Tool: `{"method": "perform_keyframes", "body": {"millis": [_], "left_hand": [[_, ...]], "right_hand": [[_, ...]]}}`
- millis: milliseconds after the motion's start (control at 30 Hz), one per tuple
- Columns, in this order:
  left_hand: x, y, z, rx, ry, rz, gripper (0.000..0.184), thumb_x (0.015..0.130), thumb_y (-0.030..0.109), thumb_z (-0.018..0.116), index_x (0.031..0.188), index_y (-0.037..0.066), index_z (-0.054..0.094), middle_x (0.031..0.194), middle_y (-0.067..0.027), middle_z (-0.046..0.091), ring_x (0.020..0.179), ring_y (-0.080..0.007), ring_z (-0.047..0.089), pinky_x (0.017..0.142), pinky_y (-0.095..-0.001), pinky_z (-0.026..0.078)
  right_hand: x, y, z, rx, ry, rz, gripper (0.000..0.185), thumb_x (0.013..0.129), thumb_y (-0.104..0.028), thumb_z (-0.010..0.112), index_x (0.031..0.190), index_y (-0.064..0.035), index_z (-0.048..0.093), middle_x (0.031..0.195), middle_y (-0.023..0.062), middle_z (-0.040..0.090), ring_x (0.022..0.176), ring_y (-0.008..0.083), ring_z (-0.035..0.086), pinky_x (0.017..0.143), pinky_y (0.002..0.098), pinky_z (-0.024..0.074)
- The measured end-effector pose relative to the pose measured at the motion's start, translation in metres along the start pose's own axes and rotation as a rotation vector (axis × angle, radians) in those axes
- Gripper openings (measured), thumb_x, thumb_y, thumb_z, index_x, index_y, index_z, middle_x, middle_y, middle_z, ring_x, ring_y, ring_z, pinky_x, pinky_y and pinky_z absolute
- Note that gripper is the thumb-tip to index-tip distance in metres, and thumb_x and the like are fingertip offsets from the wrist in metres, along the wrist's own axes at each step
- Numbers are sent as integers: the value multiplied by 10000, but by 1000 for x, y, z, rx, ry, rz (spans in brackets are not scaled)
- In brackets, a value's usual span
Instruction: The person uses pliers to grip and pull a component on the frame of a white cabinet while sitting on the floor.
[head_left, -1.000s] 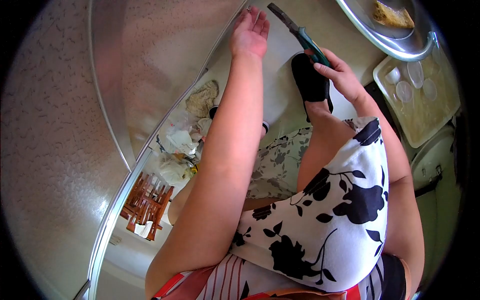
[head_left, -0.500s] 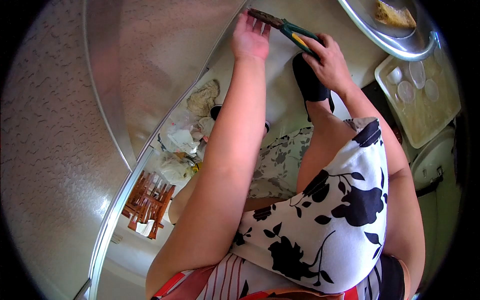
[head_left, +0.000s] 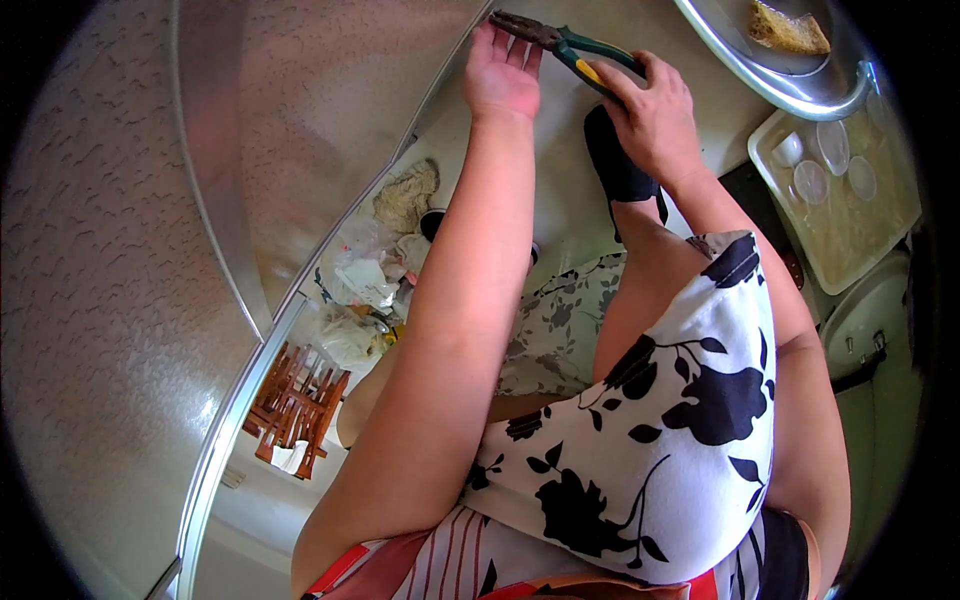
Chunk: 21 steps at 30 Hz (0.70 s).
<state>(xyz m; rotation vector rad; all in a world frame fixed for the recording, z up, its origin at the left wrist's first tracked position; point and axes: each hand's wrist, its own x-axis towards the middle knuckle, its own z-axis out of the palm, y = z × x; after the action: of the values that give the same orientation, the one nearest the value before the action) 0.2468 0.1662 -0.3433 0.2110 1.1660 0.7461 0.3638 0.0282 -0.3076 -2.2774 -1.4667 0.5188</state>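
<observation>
The right hand's grip [head_left: 655, 120] holds pliers [head_left: 548, 38], far side, by the left hand [head_left: 503, 88]; left grip, cannot tell; likely stiff, heavyish; best held by the handles [head_left: 590, 72].

No text, label, brand, number or sign could be read. Any lettering on the pliers [head_left: 549, 38], between twelve and one o'clock, was too small to make out; so was any print on the plastic bags [head_left: 366, 284] towards nine o'clock and the tray [head_left: 850, 240] at two o'clock.
</observation>
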Motion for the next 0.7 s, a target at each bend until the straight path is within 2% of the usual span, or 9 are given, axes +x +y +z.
{"method": "perform_keyframes", "body": {"millis": [100, 300, 400, 500, 600, 700], "left_hand": [[0, 0, 0, -76, -39, -5, 438, 909, 386, 475, 1244, 106, 449, 1179, -31, 502, 1098, -227, 441, 959, -425, 339], [-2, 1, 4, -132, 10, -29, 490, 910, 394, 460, 1275, 73, 405, 1236, -60, 467, 1123, -249, 433, 992, -436, 317], [-5, 5, 2, -90, 17, -48, 487, 908, 389, 457, 1277, 76, 403, 1254, -62, 457, 1117, -251, 432, 988, -441, 313], [-7, 9, 1, -50, 15, -73, 467, 905, 378, 458, 1267, 86, 416, 1250, -53, 462, 1112, -247, 430, 982, -447, 309], [-7, 8, 0, -34, 28, -78, 412, 905, 356, 462, 1220, 90, 458, 1209, -38, 494, 1097, -242, 437, 973, -445, 313], [-3, 7, -2, -31, 26, -70, 348, 908, 328, 469, 1157, 86, 498, 1131, -37, 548, 1061, -249, 471, 952, -428, 345]], "right_hand": [[-1, -4, 1, -46, 14, 17, 413, 784, -209, 617, 1181, -305, 553, 1164, 146, 506, 1091, 322, 475, 893, 426, 399], [1, -2, 4, 89, -76, 61, 334, 801, -231, 610, 1132, -217, 571, 1047, 143, 551, 976, 310, 551, 772, 387, 464], [-4, 1, 3, 290, -125, 132, 289, 821, -231, 597, 1103, -168, 580, 939, 152, 591, 861, 328, 584, 716, 384, 482], [-11, 5, 7, 490, -257, 259, 268, 849, -251, 579, 1087, -128, 586, 828, 120, 618, 753, 282, 610, 673, 360, 486], [-9, 5, 9, 914, -433, 448, 268, 874, -280, 562, 1052, -83, 598, 781, 83, 634, 675, 189, 610, 581, 306, 480], [-5, -1, -2, 1330, -589, 662, 281, 897, -300, 542, 1030, -57, 590, 803, 59, 637, 652, 105, 578, 516, 249, 452]]}}
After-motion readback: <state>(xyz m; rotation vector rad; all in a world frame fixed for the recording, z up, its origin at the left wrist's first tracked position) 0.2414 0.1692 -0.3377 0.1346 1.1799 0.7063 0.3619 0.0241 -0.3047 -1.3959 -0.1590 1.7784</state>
